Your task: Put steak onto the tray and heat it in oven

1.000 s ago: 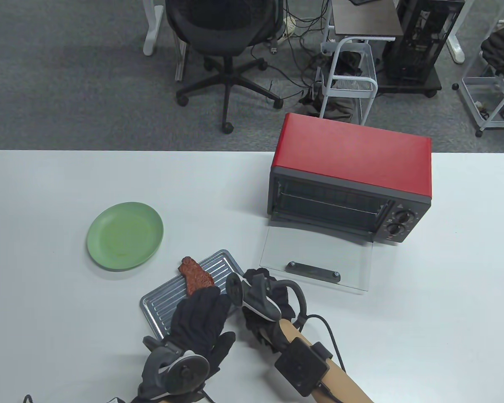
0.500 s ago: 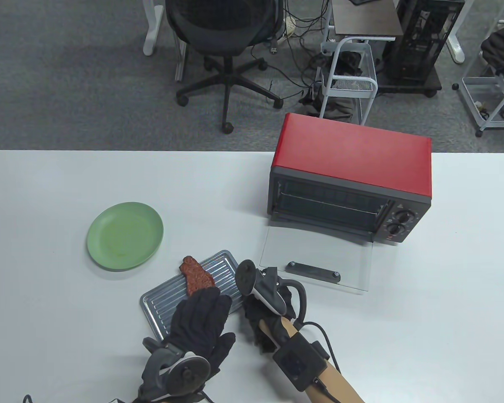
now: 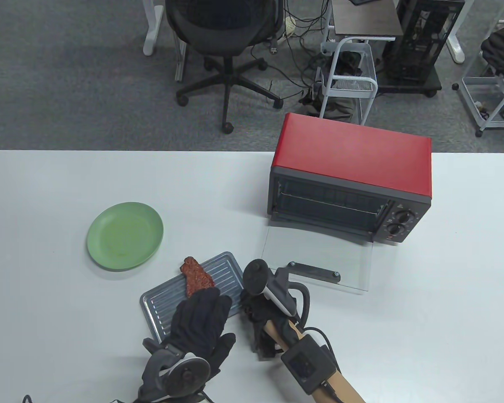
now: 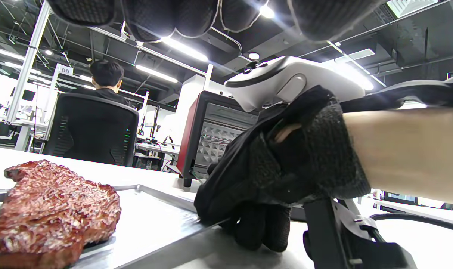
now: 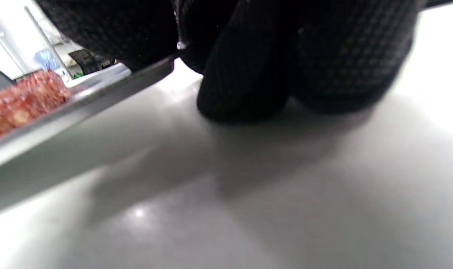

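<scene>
The brown-red steak (image 3: 196, 277) lies on the far left part of the ribbed metal tray (image 3: 229, 275), one end over the tray's rim. My left hand (image 3: 201, 312) is spread flat above the tray's near half, fingertips at the steak. At the tray's right edge, my right hand (image 3: 254, 308) grips the rim. The left wrist view shows the steak (image 4: 50, 209) on the tray (image 4: 151, 220) and the right hand (image 4: 263, 183) curled around its edge. In the right wrist view, curled fingers (image 5: 248, 74) are under the tray edge (image 5: 80, 104).
The red oven (image 3: 353, 168) stands at the back right with its glass door (image 3: 319, 260) folded down flat on the table, just right of my right hand. A green plate (image 3: 125, 235) sits left of the tray. The white table (image 3: 424, 315) extends to the right.
My right hand has turned and settled on the tray's right edge, its forearm swinging closer in. The tray has shifted slightly right. The left hand and steak have hardly moved.
</scene>
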`<state>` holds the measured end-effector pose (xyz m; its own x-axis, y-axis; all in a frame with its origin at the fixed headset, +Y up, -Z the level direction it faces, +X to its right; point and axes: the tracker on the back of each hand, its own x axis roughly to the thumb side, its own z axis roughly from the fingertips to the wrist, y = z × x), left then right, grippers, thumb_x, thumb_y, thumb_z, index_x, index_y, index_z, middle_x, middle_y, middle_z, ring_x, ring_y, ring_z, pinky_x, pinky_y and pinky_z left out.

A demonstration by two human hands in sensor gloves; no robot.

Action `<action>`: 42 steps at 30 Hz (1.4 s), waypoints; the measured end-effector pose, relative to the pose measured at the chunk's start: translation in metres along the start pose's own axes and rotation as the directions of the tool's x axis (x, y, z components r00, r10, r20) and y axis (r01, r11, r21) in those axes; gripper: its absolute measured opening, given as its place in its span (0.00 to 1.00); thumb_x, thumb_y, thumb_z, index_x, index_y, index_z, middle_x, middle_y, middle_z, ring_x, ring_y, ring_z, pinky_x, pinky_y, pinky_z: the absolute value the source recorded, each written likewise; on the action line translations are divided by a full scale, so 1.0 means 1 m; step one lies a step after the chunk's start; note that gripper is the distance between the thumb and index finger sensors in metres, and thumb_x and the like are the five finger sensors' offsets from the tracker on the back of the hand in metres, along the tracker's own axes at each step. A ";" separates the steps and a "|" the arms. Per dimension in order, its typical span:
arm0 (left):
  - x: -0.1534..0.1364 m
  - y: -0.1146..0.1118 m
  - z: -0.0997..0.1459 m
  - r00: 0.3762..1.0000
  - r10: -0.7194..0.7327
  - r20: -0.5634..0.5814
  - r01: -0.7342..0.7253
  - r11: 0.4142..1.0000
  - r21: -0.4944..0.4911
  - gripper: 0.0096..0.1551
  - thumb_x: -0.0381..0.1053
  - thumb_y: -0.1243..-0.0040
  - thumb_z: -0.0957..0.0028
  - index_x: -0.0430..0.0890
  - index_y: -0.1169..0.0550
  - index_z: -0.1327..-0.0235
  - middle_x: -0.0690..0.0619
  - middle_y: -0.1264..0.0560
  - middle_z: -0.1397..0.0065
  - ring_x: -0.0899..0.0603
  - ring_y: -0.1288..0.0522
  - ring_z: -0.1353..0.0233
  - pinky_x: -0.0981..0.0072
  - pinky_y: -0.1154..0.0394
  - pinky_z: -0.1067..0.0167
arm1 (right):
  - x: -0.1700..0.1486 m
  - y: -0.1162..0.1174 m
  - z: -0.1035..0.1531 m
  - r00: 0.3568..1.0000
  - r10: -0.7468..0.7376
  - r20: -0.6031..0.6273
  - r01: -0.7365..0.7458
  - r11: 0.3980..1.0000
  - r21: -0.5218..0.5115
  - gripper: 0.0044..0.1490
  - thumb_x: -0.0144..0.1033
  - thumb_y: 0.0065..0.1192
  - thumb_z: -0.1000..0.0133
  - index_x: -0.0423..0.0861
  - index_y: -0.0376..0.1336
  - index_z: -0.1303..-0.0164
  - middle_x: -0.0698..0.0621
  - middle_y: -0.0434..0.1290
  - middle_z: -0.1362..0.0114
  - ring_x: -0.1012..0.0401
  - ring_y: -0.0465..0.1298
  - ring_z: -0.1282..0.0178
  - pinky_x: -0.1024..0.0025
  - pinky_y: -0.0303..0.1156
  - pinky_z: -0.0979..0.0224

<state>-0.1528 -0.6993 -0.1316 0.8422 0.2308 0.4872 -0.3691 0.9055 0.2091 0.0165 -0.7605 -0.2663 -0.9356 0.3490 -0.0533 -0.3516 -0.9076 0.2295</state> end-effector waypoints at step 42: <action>0.001 -0.001 0.001 1.000 0.000 0.005 0.000 1.000 0.006 0.45 0.61 0.46 0.47 0.45 0.41 0.18 0.35 0.42 0.16 0.25 0.38 0.21 0.23 0.38 0.33 | -0.047 -0.013 0.000 0.817 -0.574 0.047 0.557 0.809 0.189 0.34 0.33 0.69 0.46 0.40 0.57 0.33 0.49 0.84 0.54 0.71 0.87 0.81 0.72 0.89 0.76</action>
<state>-0.1522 -0.6998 -0.1308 0.8401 0.2293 0.4916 -0.3719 0.9032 0.2144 0.0657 -0.7648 -0.2665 -0.5612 0.8174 -0.1298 -0.7998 -0.4953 0.3391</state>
